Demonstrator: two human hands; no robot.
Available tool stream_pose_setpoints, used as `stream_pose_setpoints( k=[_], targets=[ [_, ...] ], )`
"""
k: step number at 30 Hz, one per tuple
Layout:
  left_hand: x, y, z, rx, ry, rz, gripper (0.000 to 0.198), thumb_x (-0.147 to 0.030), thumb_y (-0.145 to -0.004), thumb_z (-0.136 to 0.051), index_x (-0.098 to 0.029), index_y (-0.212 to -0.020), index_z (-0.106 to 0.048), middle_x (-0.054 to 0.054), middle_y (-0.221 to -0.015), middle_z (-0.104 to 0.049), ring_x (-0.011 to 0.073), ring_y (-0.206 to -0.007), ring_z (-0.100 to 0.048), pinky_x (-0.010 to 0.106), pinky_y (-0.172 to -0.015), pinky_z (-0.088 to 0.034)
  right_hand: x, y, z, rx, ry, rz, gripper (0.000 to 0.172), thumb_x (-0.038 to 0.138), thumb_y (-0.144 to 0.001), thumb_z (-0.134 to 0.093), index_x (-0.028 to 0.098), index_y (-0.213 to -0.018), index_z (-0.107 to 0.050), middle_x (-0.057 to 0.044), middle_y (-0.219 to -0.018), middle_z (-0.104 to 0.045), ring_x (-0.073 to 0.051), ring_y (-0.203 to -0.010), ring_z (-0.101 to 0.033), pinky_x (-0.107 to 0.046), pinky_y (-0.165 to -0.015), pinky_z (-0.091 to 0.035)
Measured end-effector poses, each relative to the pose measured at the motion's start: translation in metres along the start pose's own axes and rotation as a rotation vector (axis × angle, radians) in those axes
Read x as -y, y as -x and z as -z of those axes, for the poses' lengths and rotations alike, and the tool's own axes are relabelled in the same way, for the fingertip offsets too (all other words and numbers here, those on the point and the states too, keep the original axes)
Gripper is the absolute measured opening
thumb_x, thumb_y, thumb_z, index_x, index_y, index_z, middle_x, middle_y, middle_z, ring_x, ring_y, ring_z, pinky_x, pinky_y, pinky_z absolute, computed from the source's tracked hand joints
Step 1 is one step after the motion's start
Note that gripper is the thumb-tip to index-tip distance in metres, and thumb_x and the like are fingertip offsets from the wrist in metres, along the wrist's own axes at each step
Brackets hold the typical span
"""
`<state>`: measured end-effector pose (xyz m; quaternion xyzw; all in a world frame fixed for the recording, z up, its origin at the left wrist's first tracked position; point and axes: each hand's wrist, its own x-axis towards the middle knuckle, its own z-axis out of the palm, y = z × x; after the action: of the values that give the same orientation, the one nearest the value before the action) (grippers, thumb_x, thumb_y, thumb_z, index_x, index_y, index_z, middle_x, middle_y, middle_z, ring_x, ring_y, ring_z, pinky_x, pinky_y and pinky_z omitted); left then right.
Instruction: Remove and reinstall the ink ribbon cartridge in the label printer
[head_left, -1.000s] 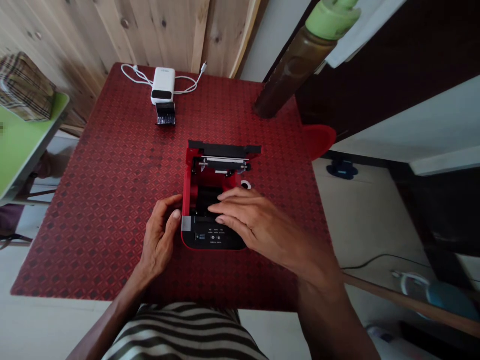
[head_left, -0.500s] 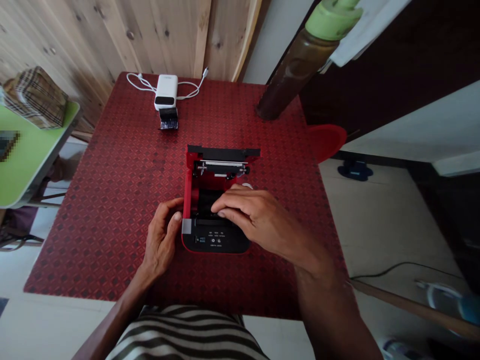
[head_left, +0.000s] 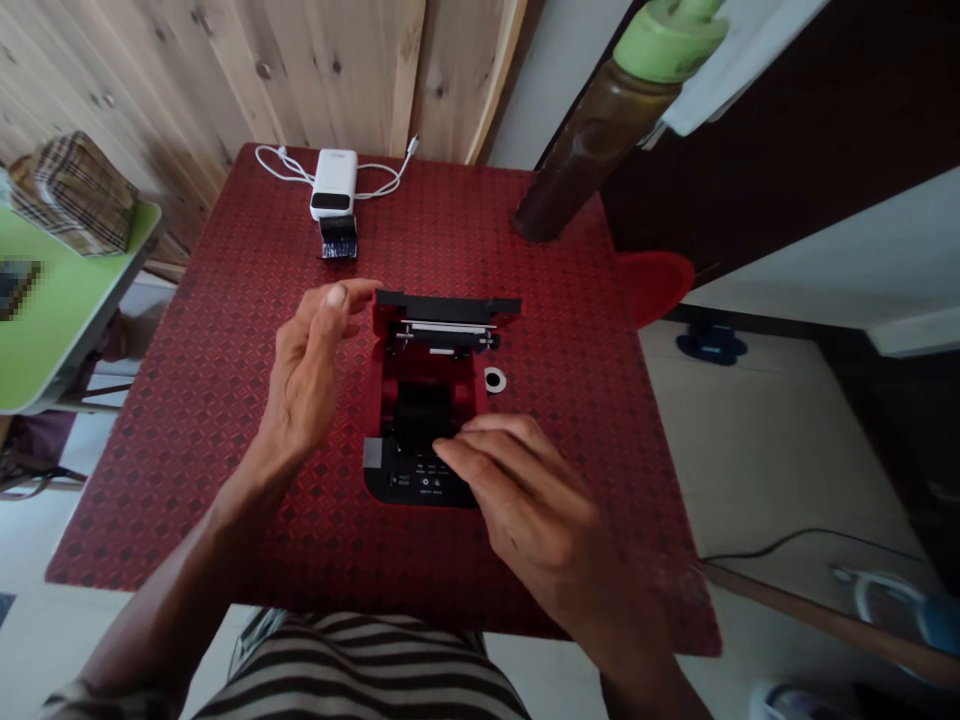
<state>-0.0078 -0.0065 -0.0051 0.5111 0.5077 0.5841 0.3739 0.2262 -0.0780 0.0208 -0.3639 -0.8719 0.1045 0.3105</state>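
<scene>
A red and black compact printer (head_left: 431,485), apparently thermal, stands on the table with its lid (head_left: 450,308) raised. Inside its dark bay lies a black roll (head_left: 421,408). My left hand (head_left: 307,365) is at the lid's left edge, fingers stretched toward the corner and thumb up, holding nothing. Over the printer's front right corner is my right hand (head_left: 529,500), its fingers extended and fingertips by the slot above the button panel. Nothing shows in it. A small white ring (head_left: 495,380) with a dark centre lies just right of the printer.
Farther back on the red patterned table (head_left: 225,400) are a white power bank (head_left: 334,180) with cables and a crumpled black strip (head_left: 338,240). A tall brown bottle (head_left: 585,140) with a green cap stands at the back right. A green table (head_left: 75,290) is at left.
My left hand has moved from the printer's left side up to the lid's edge. My right hand has drawn back from the bay toward the front right, uncovering the white ring.
</scene>
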Motion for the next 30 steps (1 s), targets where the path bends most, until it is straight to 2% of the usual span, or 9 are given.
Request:
stream_pose_setpoints(
  k=[3,7,9,10,12,15,20,25,30],
  targets=[
    [-0.004,-0.015,-0.01,-0.061,-0.011,0.005,0.055,-0.063,-0.117,-0.054,-0.022,-0.095,-0.082,0.009,-0.119,-0.084,0.0298,-0.126,-0.075,0.049,-0.109,-0.055,0.007,0.005,-0.005,-0.043,0.068,0.03,0.028,-0.005,-0.11,-0.057,0.01,-0.12,-0.078,-0.01,-0.103,-0.086,-0.024,-0.107,-0.08,-0.04,-0.097,-0.07],
    [-0.01,-0.007,-0.01,-0.031,-0.015,0.09,0.027,-0.045,-0.102,-0.079,-0.022,-0.087,-0.076,0.007,-0.119,-0.081,0.0296,-0.135,-0.071,0.044,-0.114,-0.055,0.012,0.014,-0.013,-0.069,0.174,0.066,0.03,-0.001,-0.111,-0.055,0.012,-0.119,-0.08,-0.01,-0.107,-0.09,-0.026,-0.11,-0.082,-0.041,-0.092,-0.069],
    [-0.012,0.006,-0.005,-0.002,0.003,0.149,0.019,-0.041,-0.094,-0.084,-0.023,-0.095,-0.077,0.008,-0.128,-0.079,0.0319,-0.142,-0.068,0.046,-0.119,-0.055,0.014,0.019,-0.016,-0.078,0.212,0.074,0.029,0.003,-0.112,-0.057,0.014,-0.121,-0.081,-0.01,-0.11,-0.091,-0.026,-0.111,-0.083,-0.041,-0.091,-0.068],
    [-0.012,0.014,-0.002,0.016,0.011,0.184,0.021,-0.039,-0.092,-0.085,-0.024,-0.106,-0.079,0.008,-0.135,-0.078,0.0331,-0.144,-0.067,0.048,-0.12,-0.055,0.015,0.021,-0.017,-0.102,0.228,0.073,0.028,0.004,-0.113,-0.057,0.014,-0.122,-0.082,-0.01,-0.111,-0.092,-0.026,-0.111,-0.083,-0.041,-0.09,-0.067],
    [-0.01,0.031,0.004,0.045,0.013,0.242,0.046,-0.037,-0.089,-0.088,-0.027,-0.132,-0.076,0.009,-0.143,-0.076,0.0347,-0.147,-0.066,0.051,-0.123,-0.055,0.017,0.024,-0.017,-0.119,0.257,0.065,0.028,0.007,-0.114,-0.056,0.014,-0.124,-0.081,-0.01,-0.113,-0.092,-0.025,-0.109,-0.083,-0.041,-0.088,-0.065],
    [-0.001,0.053,0.013,0.102,0.047,0.353,0.068,-0.041,-0.087,-0.092,-0.029,-0.149,-0.067,0.012,-0.158,-0.07,0.0376,-0.153,-0.064,0.056,-0.127,-0.054,0.019,0.027,-0.016,-0.063,0.275,0.052,0.029,0.006,-0.115,-0.055,0.012,-0.128,-0.08,-0.011,-0.119,-0.092,-0.025,-0.11,-0.083,-0.04,-0.091,-0.064],
    [0.01,0.067,0.018,0.145,0.085,0.468,0.077,-0.044,-0.09,-0.091,-0.024,-0.158,-0.062,0.017,-0.162,-0.069,0.0399,-0.157,-0.062,0.061,-0.133,-0.048,0.016,0.028,-0.019,-0.107,0.241,0.034,0.031,-0.002,-0.108,-0.063,0.013,-0.131,-0.077,-0.01,-0.118,-0.092,-0.025,-0.109,-0.084,-0.039,-0.093,-0.065],
    [0.009,0.066,0.016,0.186,0.15,0.473,0.072,-0.047,-0.093,-0.09,-0.026,-0.157,-0.064,0.015,-0.161,-0.072,0.0381,-0.151,-0.069,0.057,-0.127,-0.056,0.012,0.03,-0.021,-0.183,0.184,-0.081,0.052,0.005,-0.108,-0.071,0.02,-0.157,-0.065,-0.011,-0.133,-0.089,-0.027,-0.121,-0.083,-0.043,-0.102,-0.066],
    [0.007,0.067,0.014,0.198,0.189,0.466,0.068,-0.045,-0.093,-0.09,-0.025,-0.154,-0.068,0.015,-0.159,-0.075,0.0371,-0.147,-0.072,0.054,-0.123,-0.06,0.011,0.033,-0.02,-0.158,0.261,-0.159,0.053,0.015,-0.112,-0.07,0.019,-0.163,-0.058,-0.011,-0.119,-0.091,-0.03,-0.116,-0.084,-0.044,-0.098,-0.06]
  ],
)
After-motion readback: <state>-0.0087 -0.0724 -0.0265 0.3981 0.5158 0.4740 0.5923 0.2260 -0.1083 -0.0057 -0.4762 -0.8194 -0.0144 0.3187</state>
